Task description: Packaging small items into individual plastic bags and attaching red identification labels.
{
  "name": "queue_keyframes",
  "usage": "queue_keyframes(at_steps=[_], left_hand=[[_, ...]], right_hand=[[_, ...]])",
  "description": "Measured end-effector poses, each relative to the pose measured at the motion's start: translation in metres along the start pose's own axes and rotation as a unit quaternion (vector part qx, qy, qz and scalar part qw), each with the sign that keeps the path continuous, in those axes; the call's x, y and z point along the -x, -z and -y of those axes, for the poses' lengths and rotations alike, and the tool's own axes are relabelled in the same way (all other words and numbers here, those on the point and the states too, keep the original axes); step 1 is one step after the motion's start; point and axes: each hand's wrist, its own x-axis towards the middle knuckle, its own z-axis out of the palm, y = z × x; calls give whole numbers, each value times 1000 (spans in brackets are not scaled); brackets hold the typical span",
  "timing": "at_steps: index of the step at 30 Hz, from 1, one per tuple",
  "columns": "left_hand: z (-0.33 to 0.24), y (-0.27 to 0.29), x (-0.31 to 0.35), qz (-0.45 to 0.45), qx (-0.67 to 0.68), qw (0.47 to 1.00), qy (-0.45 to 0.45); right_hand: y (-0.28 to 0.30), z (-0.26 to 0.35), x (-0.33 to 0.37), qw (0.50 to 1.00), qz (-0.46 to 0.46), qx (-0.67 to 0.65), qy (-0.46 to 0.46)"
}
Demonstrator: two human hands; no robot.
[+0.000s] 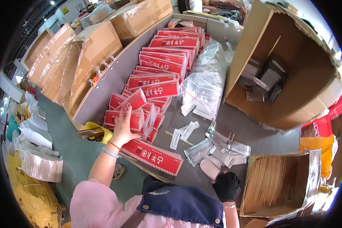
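Note:
My left hand (122, 128) is bare, with a red cord and a bangle at the wrist. Its fingers spread over the near end of a long heap of red printed paper sleeves (155, 89), touching the top ones. Just right of its thumb, a single red sleeve (152, 155) lies flat by the table's near edge. My right hand (227, 187) wears a black glove, its fingers curled in at the end of a pale pink, rounded flat piece (210, 169). Beyond that piece lie several clear plastic packets (220, 146) and small white sachets (185, 131).
A plastic bag of white sachets (205, 83) lies beside the red heap. To the right stand a big carton (250, 57) with dark packets inside and a smaller box of thin wooden sticks (266, 180). Taped cartons (97, 49) line the left; a yellow holder (106, 133) hangs at the table edge.

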Motion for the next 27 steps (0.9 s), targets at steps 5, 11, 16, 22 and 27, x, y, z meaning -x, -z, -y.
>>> queue_keyframes(at_steps=[5,11,16,22,27], left_hand=[[-8,-30,-33,57,-39,996,64],[-32,-62,-121,-19,15,1000,11],[-57,-76,-202,-51,-13,998,39],[-65,-52,-174,-93,12,995,27],[-26,-45,-141,-72,27,989,-127]], right_hand=[[-8,14,-2,997,-32,74,-18],[-44,0,4,993,-78,-18,-87],[-31,-3,-27,998,-14,23,-59],[-18,0,1,990,123,48,-56],[-11,-9,8,988,-79,-27,132]])
